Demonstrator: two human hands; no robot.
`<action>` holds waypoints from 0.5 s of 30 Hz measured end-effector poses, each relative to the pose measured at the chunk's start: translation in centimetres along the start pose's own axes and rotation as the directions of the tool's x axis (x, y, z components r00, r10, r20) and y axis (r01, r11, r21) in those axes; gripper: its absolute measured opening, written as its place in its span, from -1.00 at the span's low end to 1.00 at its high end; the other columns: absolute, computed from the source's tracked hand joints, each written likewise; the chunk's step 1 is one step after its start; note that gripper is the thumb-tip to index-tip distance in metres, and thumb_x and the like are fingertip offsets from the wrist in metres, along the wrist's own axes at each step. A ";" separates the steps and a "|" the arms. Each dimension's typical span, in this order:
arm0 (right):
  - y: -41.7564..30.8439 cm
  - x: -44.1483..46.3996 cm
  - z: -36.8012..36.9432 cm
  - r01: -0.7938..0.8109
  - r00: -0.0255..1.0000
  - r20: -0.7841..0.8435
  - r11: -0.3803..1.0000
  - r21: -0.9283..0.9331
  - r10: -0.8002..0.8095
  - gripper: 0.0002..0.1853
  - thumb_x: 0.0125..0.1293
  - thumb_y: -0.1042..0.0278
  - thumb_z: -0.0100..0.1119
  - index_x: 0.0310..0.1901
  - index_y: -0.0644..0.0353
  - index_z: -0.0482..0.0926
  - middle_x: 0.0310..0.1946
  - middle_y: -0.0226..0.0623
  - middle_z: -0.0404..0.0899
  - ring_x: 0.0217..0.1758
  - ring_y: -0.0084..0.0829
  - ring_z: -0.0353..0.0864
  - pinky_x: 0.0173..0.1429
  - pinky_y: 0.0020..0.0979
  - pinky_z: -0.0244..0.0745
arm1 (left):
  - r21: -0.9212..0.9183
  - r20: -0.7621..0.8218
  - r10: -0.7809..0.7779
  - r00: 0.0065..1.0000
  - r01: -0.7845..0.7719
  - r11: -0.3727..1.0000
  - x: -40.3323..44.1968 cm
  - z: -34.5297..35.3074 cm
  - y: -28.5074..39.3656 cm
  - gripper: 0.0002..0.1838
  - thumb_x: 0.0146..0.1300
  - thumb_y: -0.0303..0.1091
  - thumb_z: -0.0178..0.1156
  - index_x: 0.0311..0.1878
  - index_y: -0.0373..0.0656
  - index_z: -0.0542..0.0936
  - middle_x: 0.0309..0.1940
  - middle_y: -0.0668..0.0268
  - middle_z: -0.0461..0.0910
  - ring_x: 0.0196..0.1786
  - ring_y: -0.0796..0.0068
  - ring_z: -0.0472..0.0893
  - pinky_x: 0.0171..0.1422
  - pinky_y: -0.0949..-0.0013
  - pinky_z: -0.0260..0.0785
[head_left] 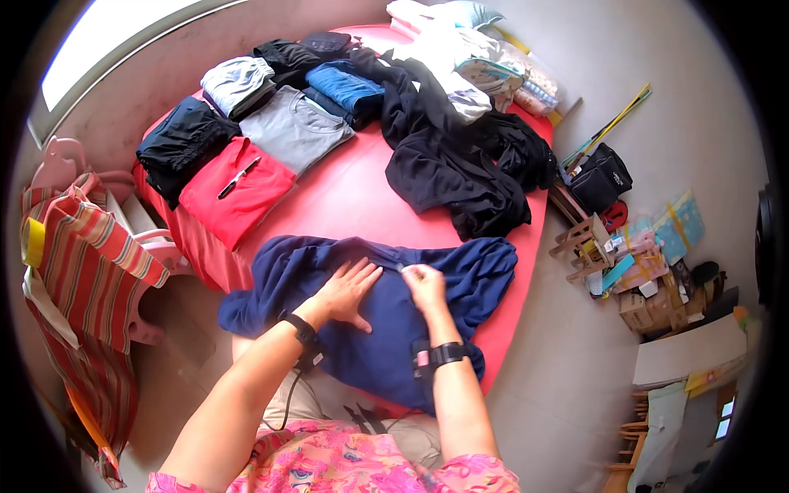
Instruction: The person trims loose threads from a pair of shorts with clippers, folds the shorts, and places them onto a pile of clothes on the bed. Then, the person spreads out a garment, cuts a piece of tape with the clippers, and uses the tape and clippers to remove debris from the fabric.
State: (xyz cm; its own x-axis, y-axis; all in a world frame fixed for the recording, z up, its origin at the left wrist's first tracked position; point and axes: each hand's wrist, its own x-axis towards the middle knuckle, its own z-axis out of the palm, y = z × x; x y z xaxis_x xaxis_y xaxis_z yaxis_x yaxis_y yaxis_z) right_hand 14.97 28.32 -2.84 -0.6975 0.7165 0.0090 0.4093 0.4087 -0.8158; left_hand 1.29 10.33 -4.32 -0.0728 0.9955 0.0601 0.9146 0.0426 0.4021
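Basically, the left hand (352,290) lies flat, fingers spread, on the navy garment (370,357); the right hand (425,287) is curled, pinching it.

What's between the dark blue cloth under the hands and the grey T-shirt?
In the head view, bare pink cover lies between the dark blue cloth and the grey T-shirt; the red cloth is off to one side.
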 end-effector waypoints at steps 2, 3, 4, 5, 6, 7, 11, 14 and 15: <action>-0.8 0.7 -1.7 -0.153 0.925 -0.292 0.943 0.297 0.242 -0.78 0.30 0.31 0.23 -0.28 0.34 0.61 -0.45 -0.30 0.66 -0.43 -0.64 0.48 -0.29 -0.51 0.42 | -0.027 -0.020 0.008 1.000 -0.008 1.000 0.2 -0.2 0.0 0.39 -0.39 0.39 0.41 0.47 -0.23 0.03 0.45 0.04 0.07 0.53 0.03 -0.04 0.56 -0.06 -0.23; -2.2 0.7 -2.4 -0.054 0.874 -0.459 0.970 0.238 0.161 -0.80 0.30 0.32 0.22 -0.29 0.33 0.62 -0.44 -0.29 0.65 -0.43 -0.58 0.50 -0.28 -0.48 0.42 | -0.028 -0.021 0.011 1.000 -0.012 1.000 0.3 -0.3 0.1 0.39 -0.39 0.39 0.41 0.47 -0.23 0.03 0.45 0.04 0.07 0.53 0.03 -0.04 0.56 -0.06 -0.23; -3.0 0.4 -2.9 0.032 0.791 -0.607 0.986 0.162 0.074 -0.82 0.31 0.33 0.21 -0.29 0.31 0.62 -0.43 -0.27 0.65 -0.43 -0.52 0.52 -0.27 -0.45 0.43 | -0.045 -0.007 -0.005 1.000 0.005 0.999 0.3 -0.6 0.2 0.38 -0.39 0.35 0.44 0.47 -0.21 0.03 0.46 0.06 0.07 0.54 0.05 -0.06 0.56 -0.04 -0.25; -3.8 -0.1 -2.9 0.112 0.786 -0.613 0.994 0.015 -0.079 -0.84 0.30 0.35 0.22 -0.30 0.29 0.62 -0.41 -0.26 0.64 -0.39 -0.43 0.54 -0.24 -0.39 0.44 | -0.060 0.009 -0.022 1.000 0.022 0.998 0.2 -0.8 0.4 0.37 -0.40 0.31 0.46 0.47 -0.20 0.04 0.47 0.07 0.06 0.55 0.08 -0.07 0.57 -0.03 -0.26; -4.5 -0.5 -2.4 0.189 0.769 -0.597 0.973 -0.132 -0.230 -0.87 0.29 0.38 0.22 -0.30 0.27 0.61 -0.39 -0.25 0.63 -0.34 -0.34 0.55 -0.20 -0.34 0.45 | -0.061 0.013 -0.015 1.000 0.016 0.998 0.1 -0.7 0.4 0.37 -0.40 0.31 0.46 0.47 -0.20 0.04 0.47 0.07 0.06 0.55 0.08 -0.07 0.57 -0.03 -0.26; -4.7 -1.2 -1.7 0.299 0.804 -0.479 0.936 -0.187 -0.352 -0.90 0.23 0.40 0.27 -0.33 0.24 0.61 -0.35 -0.21 0.61 -0.22 -0.24 0.55 -0.13 -0.25 0.45 | -0.066 0.013 -0.019 1.000 0.020 0.998 0.1 -0.7 0.3 0.37 -0.39 0.30 0.47 0.47 -0.20 0.04 0.47 0.07 0.06 0.55 0.08 -0.07 0.57 -0.02 -0.26; 1.1 -2.7 1.4 0.105 0.983 -0.124 0.969 -0.224 -0.135 -0.85 0.21 0.35 0.32 -0.27 0.25 0.64 -0.39 -0.35 0.63 -0.34 -0.55 0.54 -0.16 -0.49 0.45 | -0.068 0.030 -0.035 0.999 0.037 0.997 0.2 -0.9 0.4 0.36 -0.39 0.28 0.48 0.47 -0.19 0.05 0.46 0.08 0.06 0.54 0.07 -0.07 0.57 -0.02 -0.25; 0.7 -0.9 -1.1 -0.033 0.995 -0.077 0.944 0.329 0.061 -0.81 0.28 0.32 0.28 -0.25 0.29 0.65 -0.43 -0.41 0.65 -0.37 -0.68 0.49 -0.22 -0.54 0.43 | -0.077 0.019 -0.019 1.000 0.020 0.997 0.2 -0.9 0.3 0.35 -0.38 0.28 0.48 0.47 -0.19 0.06 0.46 0.08 0.07 0.54 0.07 -0.07 0.57 -0.03 -0.25; -0.4 -0.7 -2.4 -0.020 0.965 -0.251 0.980 0.198 0.070 -0.82 0.28 0.31 0.26 -0.26 0.28 0.65 -0.44 -0.32 0.65 -0.38 -0.57 0.54 -0.22 -0.47 0.45 | -0.074 0.021 -0.013 1.000 0.014 0.997 0.2 -0.9 0.2 0.35 -0.38 0.28 0.48 0.47 -0.19 0.06 0.46 0.08 0.07 0.54 0.07 -0.07 0.57 -0.03 -0.25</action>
State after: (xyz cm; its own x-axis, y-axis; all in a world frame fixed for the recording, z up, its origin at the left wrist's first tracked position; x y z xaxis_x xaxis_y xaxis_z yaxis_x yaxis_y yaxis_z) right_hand 16.74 29.02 -1.16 -0.4970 0.8623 0.0970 0.2985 0.2748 -0.9140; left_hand 1.10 10.46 -3.38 -0.0760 0.9965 0.0355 0.8813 0.0504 0.4699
